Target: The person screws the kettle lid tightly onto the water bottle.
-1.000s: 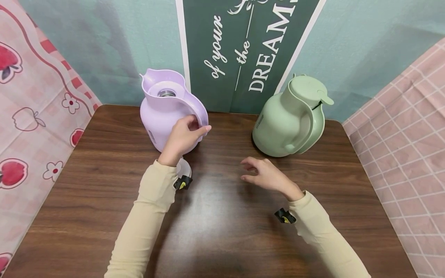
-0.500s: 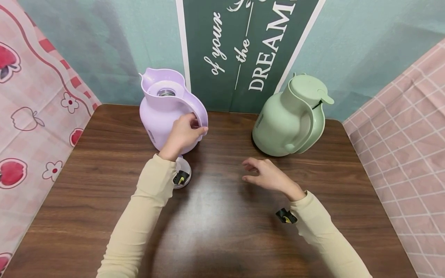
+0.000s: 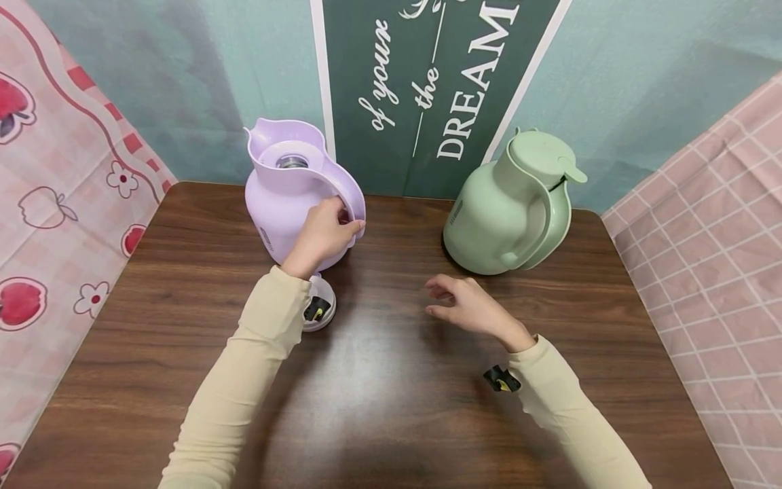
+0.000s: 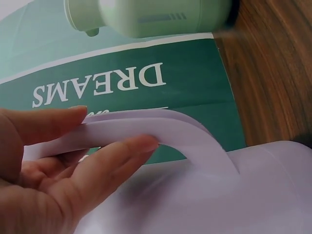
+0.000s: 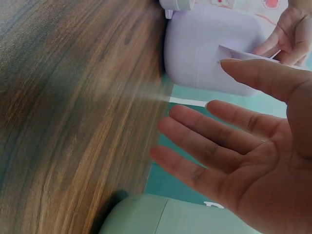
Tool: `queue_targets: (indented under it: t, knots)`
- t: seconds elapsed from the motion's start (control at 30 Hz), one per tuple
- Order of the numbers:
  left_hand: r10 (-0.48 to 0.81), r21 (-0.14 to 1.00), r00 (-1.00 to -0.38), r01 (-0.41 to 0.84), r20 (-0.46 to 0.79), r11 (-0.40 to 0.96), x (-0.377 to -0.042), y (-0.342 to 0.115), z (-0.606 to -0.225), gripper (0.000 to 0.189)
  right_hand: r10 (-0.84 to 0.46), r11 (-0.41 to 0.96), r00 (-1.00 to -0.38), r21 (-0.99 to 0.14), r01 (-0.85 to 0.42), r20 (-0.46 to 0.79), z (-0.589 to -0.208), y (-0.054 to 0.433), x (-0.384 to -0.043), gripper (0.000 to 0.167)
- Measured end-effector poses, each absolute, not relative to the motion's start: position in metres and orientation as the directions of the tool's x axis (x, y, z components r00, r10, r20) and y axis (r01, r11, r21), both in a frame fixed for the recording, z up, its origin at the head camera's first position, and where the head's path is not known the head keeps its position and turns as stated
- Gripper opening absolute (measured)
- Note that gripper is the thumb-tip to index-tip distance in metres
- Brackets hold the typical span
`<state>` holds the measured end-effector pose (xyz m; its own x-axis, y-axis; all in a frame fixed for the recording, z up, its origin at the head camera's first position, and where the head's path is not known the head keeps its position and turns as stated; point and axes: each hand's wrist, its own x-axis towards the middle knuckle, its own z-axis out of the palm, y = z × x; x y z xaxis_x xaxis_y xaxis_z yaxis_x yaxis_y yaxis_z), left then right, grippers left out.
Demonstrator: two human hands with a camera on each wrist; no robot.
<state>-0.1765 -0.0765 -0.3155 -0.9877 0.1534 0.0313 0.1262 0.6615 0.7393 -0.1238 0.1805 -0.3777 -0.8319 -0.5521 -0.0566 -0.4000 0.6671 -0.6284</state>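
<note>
While the left hand point(image 3: 324, 234) holds the lilac jug point(image 3: 277, 210), which stands upright at the far left of the table point(image 3: 379, 401), the head view shows its mouth point(image 3: 293, 160) uncovered; should there be liquid inside – that cannot be told – a tilt could spill it; a pale round piece point(image 3: 326, 291), probably the lid, lies on the near side, partly hidden by the left sleeve point(image 3: 210, 394), so a low sweep of that arm might knock it; the green jug point(image 3: 489, 210), lidded, stands far right, close enough for a careless swing of the right hand point(image 3: 464, 305) to nudge it.

Left wrist view: fingers lie on both sides of the handle point(image 4: 187, 139), a light, narrow clasp; a heavy jug could well twist or slip under it.

Right wrist view: the right hand is spread wide and holds nothing – nothing steadies the lilac jug's body; any wobble would fall to one hand.
</note>
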Motion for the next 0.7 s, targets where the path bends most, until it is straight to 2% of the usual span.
queue_targets:
  t: [0.7]
  knots:
    - [0.186, 0.738, -0.982, 0.157, 0.043, 0.657, -0.1769, -0.0771, -0.3167, 0.016, -0.558, 0.677, -0.827, -0.609, -0.414, -0.059, -0.3778, 0.1845, -0.1256, 0.032]
